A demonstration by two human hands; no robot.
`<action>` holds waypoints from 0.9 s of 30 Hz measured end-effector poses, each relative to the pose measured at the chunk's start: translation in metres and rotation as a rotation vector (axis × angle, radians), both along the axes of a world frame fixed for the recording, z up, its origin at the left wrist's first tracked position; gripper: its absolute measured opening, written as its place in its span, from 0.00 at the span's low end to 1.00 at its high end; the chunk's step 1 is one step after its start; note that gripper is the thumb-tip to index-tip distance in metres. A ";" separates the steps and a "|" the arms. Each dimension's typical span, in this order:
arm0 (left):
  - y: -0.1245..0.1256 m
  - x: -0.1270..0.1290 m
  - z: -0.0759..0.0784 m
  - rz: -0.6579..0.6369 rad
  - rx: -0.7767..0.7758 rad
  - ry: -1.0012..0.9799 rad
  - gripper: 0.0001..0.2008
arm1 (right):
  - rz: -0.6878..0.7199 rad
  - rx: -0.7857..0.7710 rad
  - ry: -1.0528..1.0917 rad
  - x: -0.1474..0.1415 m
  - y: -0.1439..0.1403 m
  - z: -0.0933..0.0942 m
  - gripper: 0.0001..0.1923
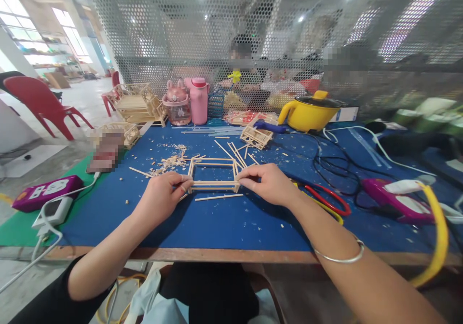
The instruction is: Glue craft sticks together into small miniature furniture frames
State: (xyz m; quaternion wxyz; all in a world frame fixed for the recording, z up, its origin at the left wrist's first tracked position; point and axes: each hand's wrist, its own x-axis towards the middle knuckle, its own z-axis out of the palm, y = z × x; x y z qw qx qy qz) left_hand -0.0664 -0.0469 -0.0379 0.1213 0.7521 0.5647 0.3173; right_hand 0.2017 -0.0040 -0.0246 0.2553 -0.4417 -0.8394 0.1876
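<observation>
A small rectangular frame of thin wooden sticks [214,184] is held between my two hands above the blue table surface. My left hand [164,194] pinches its left end, with the thumb and fingers closed on the corner. At the right end, my right hand [265,183] grips the other corner the same way. One loose stick [219,197] lies just in front of the frame. Behind it are more loose sticks [237,155] and a scatter of wood scraps [170,162]. A smaller stick piece [256,137] rests farther back beside a blue glue gun [269,126].
Larger stick structures [139,104] stand at the back left, near a pink bottle [198,101]. A yellow pot [313,113] stands back right. Red-handled scissors or pliers [329,201], cables [336,162] and purple power strips [396,201] lie rightward. A phone [105,151] sits left.
</observation>
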 end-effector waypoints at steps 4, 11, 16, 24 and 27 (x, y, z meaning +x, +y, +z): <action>-0.003 0.000 -0.001 0.007 -0.007 -0.006 0.13 | 0.013 0.014 -0.031 -0.004 -0.002 0.000 0.09; -0.018 0.001 -0.011 0.215 -0.108 -0.235 0.18 | 0.034 0.064 -0.072 -0.005 -0.001 0.003 0.09; -0.021 0.008 -0.011 0.235 -0.055 -0.226 0.11 | 0.060 0.097 -0.095 -0.005 -0.001 0.003 0.09; -0.018 0.009 -0.006 0.253 -0.086 -0.194 0.10 | 0.148 0.200 -0.153 -0.007 -0.005 0.006 0.11; -0.016 0.009 -0.007 0.264 -0.110 -0.231 0.10 | 0.168 0.230 -0.189 -0.007 -0.007 0.006 0.09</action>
